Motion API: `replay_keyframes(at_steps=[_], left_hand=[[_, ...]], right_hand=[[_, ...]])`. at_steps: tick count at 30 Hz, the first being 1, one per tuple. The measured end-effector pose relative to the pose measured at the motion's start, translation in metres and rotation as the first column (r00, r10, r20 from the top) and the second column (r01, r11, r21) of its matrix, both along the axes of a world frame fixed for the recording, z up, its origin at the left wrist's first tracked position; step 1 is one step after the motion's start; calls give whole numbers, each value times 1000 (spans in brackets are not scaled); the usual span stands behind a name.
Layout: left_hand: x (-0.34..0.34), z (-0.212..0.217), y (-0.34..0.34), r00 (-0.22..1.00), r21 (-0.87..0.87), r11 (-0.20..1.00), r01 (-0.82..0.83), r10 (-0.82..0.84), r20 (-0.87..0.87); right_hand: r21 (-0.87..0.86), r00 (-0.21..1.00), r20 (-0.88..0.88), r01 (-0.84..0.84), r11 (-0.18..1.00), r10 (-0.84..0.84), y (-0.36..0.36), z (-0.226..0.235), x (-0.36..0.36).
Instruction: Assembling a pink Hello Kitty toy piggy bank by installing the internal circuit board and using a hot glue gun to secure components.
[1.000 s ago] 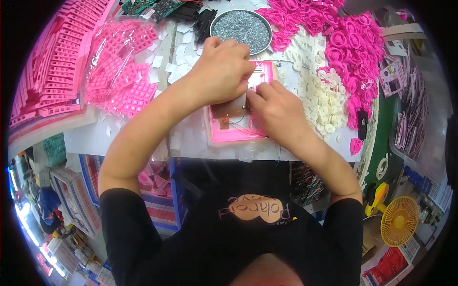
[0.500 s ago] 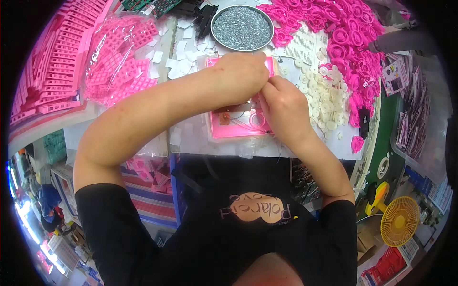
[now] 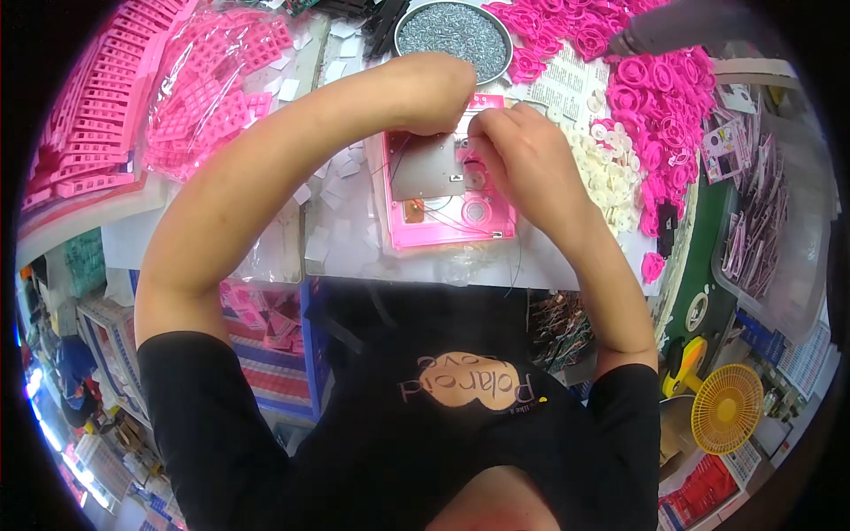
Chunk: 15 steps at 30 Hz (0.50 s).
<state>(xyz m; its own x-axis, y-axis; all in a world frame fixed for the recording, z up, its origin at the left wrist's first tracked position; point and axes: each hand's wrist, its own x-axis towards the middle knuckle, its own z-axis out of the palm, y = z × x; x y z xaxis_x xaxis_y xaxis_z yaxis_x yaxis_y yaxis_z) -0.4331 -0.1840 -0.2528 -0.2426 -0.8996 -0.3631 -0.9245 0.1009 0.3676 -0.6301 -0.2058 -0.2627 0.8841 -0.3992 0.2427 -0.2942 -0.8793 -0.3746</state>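
Note:
In front of me on the table lies a pink plastic casing (image 3: 443,237) with a grey-brown circuit board (image 3: 425,173), thin dark wires and a round speaker-like ring (image 3: 476,211) in it. Over its far edge bends my left hand (image 3: 440,93), curled closed, its fingertips hidden from view. My right hand (image 3: 533,152) is at the casing's right side with fingers bent together in a pinch. Whatever either hand holds cannot be made out. Just beyond my left hand stands a round metal tray of small screws (image 3: 460,40).
White round plastic pieces (image 3: 611,177) and a heap of pink ring-shaped parts (image 3: 655,124) lie to the right. Left are bagged pink keypads (image 3: 204,115) and stacked pink strips (image 3: 97,124). A dark tool-like shape (image 3: 682,31) juts in at upper right. A yellow fan (image 3: 726,407) stands lower right.
My hands have drawn slightly apart, the left one moving up and left. More of the board and casing shows. The dark shape at upper right reaches further left.

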Motion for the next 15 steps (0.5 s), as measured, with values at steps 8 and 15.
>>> replay_keyframes(at_steps=[8,15], left_hand=[[-5,-14,22,997,-215,974,63,-51,64],[-5,-22,32,1000,-294,955,-30,28,-11]], right_hand=[[52,982,162,90,995,-98,2,-29,1],[53,975,113,-199,979,192,-15,-15,-10]])
